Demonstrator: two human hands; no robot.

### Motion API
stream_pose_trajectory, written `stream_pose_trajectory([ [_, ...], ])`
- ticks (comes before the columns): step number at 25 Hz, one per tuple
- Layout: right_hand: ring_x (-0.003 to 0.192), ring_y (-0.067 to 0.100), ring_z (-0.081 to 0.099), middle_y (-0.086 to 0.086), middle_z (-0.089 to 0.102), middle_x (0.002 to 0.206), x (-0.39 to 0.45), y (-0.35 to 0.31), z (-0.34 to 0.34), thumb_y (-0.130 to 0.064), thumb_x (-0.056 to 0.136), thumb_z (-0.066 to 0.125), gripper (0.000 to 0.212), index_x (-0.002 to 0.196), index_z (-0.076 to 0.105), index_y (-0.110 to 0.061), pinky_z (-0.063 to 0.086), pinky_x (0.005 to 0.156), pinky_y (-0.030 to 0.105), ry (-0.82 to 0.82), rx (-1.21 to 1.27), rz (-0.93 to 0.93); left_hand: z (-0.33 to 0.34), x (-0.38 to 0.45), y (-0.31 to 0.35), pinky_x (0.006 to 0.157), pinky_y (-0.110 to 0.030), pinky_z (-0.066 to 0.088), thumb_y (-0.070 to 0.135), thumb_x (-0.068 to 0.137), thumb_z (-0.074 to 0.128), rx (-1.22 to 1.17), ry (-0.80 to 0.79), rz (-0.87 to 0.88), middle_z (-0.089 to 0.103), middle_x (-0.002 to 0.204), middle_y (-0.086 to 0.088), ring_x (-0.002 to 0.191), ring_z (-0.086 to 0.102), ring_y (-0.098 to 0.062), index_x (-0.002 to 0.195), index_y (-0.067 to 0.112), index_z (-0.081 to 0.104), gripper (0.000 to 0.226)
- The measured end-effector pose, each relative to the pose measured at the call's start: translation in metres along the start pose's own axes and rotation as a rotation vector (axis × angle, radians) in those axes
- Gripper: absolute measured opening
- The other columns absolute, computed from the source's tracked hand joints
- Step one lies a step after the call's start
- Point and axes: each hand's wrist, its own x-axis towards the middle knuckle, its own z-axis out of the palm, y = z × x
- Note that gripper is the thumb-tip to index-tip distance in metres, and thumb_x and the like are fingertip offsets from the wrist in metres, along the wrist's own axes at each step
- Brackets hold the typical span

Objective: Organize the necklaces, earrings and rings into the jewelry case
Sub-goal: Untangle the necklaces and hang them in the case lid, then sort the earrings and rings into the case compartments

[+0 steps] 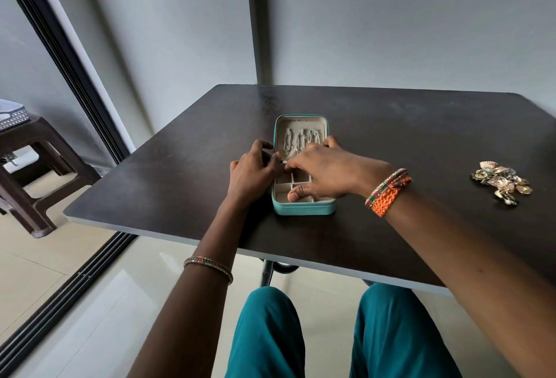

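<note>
A teal jewelry case [304,210] lies open in the middle of the dark table, its cream lid flat at the far side. Three silver necklaces [299,142] hang in the lid. The near half has small cream compartments [298,179]. My left hand [254,171] rests at the case's left edge, fingertips at the hinge line. My right hand [326,171] lies over the compartments, thumb inside a near compartment, fingers meeting the left fingertips around something small and pale that I cannot identify. A pile of gold earrings and rings [501,182] sits far right.
The dark table [391,124] stands against a grey wall. A brown plastic stool [33,167] stands on the left beyond a sliding door track. My knees in teal trousers are under the table's near edge.
</note>
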Motion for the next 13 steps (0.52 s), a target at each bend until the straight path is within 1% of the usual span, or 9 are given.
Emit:
stream_pose_trajectory([
  [4,0.127,0.02,0.044,0.003,0.054,0.132,0.002,-0.0019,-0.0003,-0.056,0.082,0.057,0.065,0.132,0.049,-0.015,0.02,0.11,0.04,0.004,0.018,-0.018,-0.0005,-0.001,0.0013,0.093,-0.038,0.03,0.038,0.095,0.046,0.02,-0.003,0.001,0.069,0.109,-0.001,0.105,0.06,-0.023,0.118,0.018,0.05,0.03],
  [7,0.126,0.02,0.044,0.002,0.053,0.132,0.0024,-0.0014,0.0005,-0.056,0.082,0.057,0.066,0.133,0.048,-0.015,0.021,0.11,0.037,0.016,0.02,-0.02,-0.0014,-0.0007,0.0018,0.094,-0.039,0.03,0.038,0.095,0.046,0.023,-0.016,-0.006,0.069,0.11,-0.002,0.105,0.06,-0.023,0.118,0.018,0.05,0.031],
  [11,0.13,0.02,0.041,0.001,0.051,0.136,0.0037,0.0006,0.0,-0.057,0.081,0.059,0.068,0.137,0.046,-0.02,0.017,0.111,0.04,-0.002,0.064,0.012,-0.0034,-0.0018,0.0044,0.094,-0.038,0.03,0.039,0.096,0.045,0.018,-0.044,-0.02,0.068,0.111,-0.001,0.105,0.06,-0.022,0.117,0.019,0.05,0.03],
  [13,0.128,0.017,0.044,-0.002,0.054,0.135,-0.0015,0.0051,0.0024,-0.057,0.08,0.062,0.065,0.135,0.048,-0.025,0.02,0.108,0.041,0.062,0.175,0.039,-0.0034,-0.0016,0.0041,0.097,-0.038,0.035,0.039,0.095,0.047,-0.024,-0.049,-0.053,0.068,0.109,0.0,0.104,0.06,-0.022,0.114,0.02,0.052,0.028],
])
